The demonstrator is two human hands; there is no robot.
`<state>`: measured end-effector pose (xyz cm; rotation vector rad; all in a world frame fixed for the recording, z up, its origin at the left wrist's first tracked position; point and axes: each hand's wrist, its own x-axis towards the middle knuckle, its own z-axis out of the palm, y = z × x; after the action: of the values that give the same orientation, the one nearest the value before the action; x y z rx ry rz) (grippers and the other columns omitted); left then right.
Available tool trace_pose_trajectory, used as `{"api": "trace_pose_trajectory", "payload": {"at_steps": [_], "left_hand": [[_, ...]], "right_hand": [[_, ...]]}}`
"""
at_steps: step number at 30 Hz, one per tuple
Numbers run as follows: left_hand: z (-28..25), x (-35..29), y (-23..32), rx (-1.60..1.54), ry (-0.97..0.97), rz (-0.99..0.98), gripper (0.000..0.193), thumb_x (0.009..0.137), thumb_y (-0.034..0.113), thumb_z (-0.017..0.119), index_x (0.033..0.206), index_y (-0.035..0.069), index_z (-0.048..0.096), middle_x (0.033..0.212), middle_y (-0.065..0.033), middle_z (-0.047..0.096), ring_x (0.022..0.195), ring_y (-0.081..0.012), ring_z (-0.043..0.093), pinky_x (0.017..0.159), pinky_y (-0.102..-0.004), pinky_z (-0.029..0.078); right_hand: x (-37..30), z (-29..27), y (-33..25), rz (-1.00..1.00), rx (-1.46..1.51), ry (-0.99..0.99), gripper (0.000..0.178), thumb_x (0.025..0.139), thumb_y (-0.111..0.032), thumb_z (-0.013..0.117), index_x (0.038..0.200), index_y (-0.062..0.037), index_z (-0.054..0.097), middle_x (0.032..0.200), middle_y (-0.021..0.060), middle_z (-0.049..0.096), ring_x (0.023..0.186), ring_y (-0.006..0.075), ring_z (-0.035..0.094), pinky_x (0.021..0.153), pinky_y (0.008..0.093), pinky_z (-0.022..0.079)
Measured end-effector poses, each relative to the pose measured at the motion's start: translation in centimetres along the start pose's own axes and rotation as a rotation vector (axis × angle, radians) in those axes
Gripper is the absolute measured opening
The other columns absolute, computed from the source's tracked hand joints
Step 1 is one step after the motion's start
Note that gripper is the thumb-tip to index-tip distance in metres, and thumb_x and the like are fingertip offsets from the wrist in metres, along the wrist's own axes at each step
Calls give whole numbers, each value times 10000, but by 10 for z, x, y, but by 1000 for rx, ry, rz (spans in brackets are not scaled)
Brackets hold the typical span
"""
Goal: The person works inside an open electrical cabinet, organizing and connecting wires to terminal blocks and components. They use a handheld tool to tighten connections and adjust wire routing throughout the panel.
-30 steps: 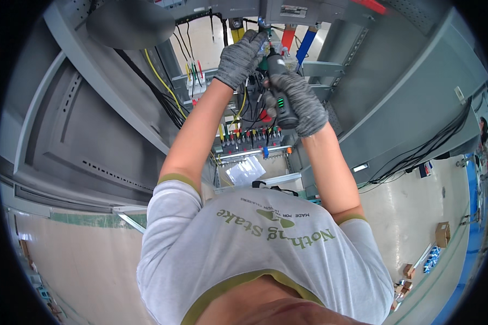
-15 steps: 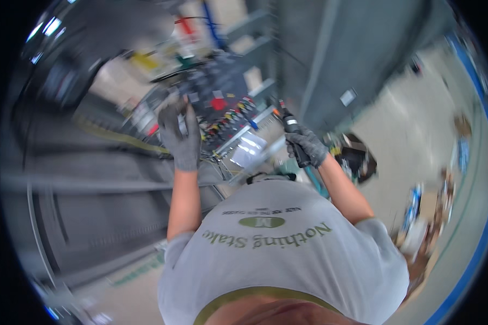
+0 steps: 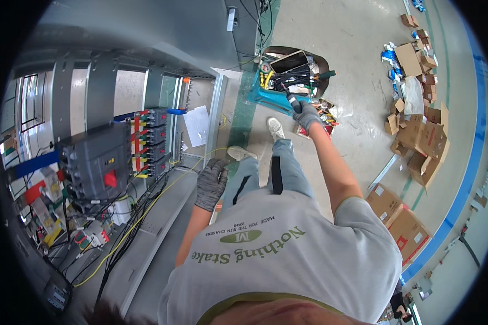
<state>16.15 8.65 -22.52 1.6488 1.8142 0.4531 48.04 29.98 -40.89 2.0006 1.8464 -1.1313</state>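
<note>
Saw a grey cabinet (image 3: 100,97) leftward of the left hand (image 3: 211,184) and its curled fingers, unable to tell if holding anything. Noted a teal bin (image 3: 271,96) just ahead of the right hand (image 3: 309,117) and, within its closed fingers, a power screwdriver (image 3: 295,102), pointing lengthwise ahead and leftward, well apart from the left hand.

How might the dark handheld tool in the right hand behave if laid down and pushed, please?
The dark handheld tool might roll, as its body looks slim and rounded. It should stay stiff, since its casing looks hard.
</note>
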Motion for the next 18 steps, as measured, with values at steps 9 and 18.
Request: {"api": "trace_pose_trajectory", "payload": {"at_steps": [9, 18], "left_hand": [[34, 22, 9, -124, -59, -351, 250, 894, 140, 560, 1133, 76, 599, 1109, -167, 599, 1055, -340, 577, 877, -419, 481], [-20, -20, -3, 173, 241, -427, 325, 935, 249, 517, 1221, 102, 564, 1242, -123, 554, 1049, -328, 575, 902, -411, 467]], "right_hand": [[170, -30, 39, -212, -563, -72, 400, 763, -292, 712, 1113, -120, 621, 1143, 190, 629, 1108, 384, 576, 924, 450, 478], [129, -28, 22, -150, -485, 32, 826, 737, -611, 631, 1354, -85, 471, 1292, 160, 579, 1175, 331, 565, 998, 401, 447]]}}
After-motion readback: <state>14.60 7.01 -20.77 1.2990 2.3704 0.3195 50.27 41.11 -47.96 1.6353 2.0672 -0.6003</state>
